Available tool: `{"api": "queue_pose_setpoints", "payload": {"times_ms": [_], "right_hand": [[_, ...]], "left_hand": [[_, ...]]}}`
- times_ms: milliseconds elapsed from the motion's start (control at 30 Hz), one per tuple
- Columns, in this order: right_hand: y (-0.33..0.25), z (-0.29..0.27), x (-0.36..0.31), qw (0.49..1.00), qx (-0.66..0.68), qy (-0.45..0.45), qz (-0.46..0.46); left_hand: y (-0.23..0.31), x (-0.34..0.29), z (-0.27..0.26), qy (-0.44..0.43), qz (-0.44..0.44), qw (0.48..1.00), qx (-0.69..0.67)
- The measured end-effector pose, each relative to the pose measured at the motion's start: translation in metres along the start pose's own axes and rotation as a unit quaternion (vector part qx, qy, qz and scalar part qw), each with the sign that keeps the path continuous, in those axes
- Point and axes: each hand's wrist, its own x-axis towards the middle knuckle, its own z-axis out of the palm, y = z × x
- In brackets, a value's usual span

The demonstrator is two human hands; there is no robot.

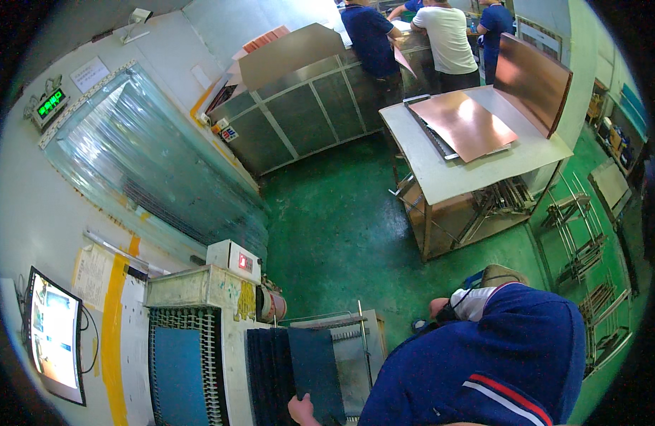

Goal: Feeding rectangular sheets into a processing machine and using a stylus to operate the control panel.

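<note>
At the bottom of the head view, my left hand (301,410) grips the lower edge of a thin dark blue panel (315,369), thumb lying against its face. Several similar dark panels (266,376) stand packed together just left of it, in a rack with a metal rod frame (363,344). My right hand (438,307) hangs beside my body, below a white cuff, with something dark at the wrist. Its fingers are too small and partly hidden to read. The striped blue shirt on my body fills the lower right.
A roller conveyor (212,355) carries a blue panel (178,376) on the left, near a control box (235,261) and a screen (54,334). A table (441,177) holds a copper sheet (466,124). Metal racks (580,234) stand right. People (445,39) work at the back.
</note>
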Motion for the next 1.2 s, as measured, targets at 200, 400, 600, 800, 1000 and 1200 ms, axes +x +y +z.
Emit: {"api": "queue_pose_setpoints", "payload": {"times_ms": [200, 400, 600, 800, 1000, 1200], "right_hand": [[0.006, 0.013, 0.012, 1.000, -0.012, 0.009, 0.017], [-0.002, 0.013, 0.006, 0.997, -0.021, 0.044, 0.053], [0.000, 0.014, 0.004, 0.996, -0.014, 0.063, 0.057], [0.011, 0.024, 0.016, 0.997, -0.014, 0.062, 0.034], [0.023, 0.024, 0.024, 1.000, 0.002, 0.028, 0.001], [0.005, 0.008, 0.002, 1.000, -0.006, 0.003, 0.000]], "left_hand": [[0.005, -0.004, -0.008, -0.020, -0.033, 0.999, -0.030], [0.005, -0.004, -0.009, -0.040, -0.030, 0.998, -0.037], [0.007, -0.007, -0.010, -0.032, -0.022, 0.999, -0.027], [0.005, -0.005, -0.007, -0.029, -0.022, 0.999, -0.016], [-0.021, 0.018, 0.023, 0.031, -0.061, 0.998, -0.009], [-0.045, 0.027, 0.043, 0.077, -0.001, 0.996, 0.046]]}}
